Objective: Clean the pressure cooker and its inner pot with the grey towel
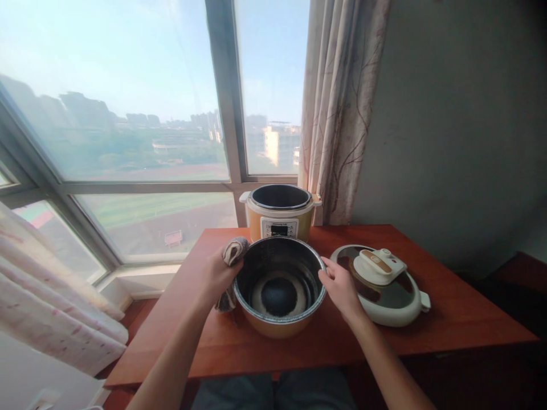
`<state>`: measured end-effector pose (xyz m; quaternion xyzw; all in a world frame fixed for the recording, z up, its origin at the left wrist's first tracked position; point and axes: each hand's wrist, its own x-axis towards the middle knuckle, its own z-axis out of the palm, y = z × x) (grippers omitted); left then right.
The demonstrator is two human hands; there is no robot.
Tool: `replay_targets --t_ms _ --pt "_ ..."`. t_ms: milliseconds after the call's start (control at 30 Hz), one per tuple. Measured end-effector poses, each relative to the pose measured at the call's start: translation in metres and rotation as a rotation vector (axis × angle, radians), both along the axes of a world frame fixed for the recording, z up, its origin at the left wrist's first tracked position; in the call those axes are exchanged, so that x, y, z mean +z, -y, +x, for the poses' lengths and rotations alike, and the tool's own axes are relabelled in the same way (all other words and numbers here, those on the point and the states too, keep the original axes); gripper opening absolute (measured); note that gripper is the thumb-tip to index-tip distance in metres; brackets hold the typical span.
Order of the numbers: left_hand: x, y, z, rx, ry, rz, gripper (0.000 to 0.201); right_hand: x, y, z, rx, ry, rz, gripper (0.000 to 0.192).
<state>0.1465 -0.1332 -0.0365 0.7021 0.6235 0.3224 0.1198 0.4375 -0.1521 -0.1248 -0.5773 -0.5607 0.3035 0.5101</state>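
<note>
The left hand (219, 279) has its grip closed on a cloth (235, 251) against the pot (280, 293); the right hand (341, 285) is closed on its rim (280, 322).

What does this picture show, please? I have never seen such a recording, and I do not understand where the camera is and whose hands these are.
No robot is at work here. The left hand and right hand belong to the person who wears the camera on the head, so the single picture looks forward and down past their own arms.

The left hand holds a bunched cloth at the rim of a dark-lined pot; the right hand grips the opposite rim. I cannot tell whether the pot is resting or slightly lifted.

On the reddish table, behind the pot, stands an open cooker. To the right lies a round pale lid with a handle.
</note>
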Motion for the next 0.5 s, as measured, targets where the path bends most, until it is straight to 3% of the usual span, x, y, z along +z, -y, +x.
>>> replay_targets --t_ms 133,233,400,500 --pt "-0.013 -0.012 -0.018 0.015 0.076 0.021 0.03 -0.002 0.001 0.0 0.027 -0.071 -0.012 0.048" --pt "-0.012 -0.017 -0.033 0.107 0.322 0.058 0.035 -0.004 0.001 -0.001 0.028 -0.092 -0.003 0.048" --pt "0.022 -0.006 -0.029 0.17 1.017 0.077 0.046 -0.009 0.002 -0.006 0.0 -0.164 -0.004 0.054" --pt "0.044 0.001 -0.012 0.09 1.216 0.058 0.052 -0.012 0.003 -0.012 -0.066 -0.25 -0.004 0.058"
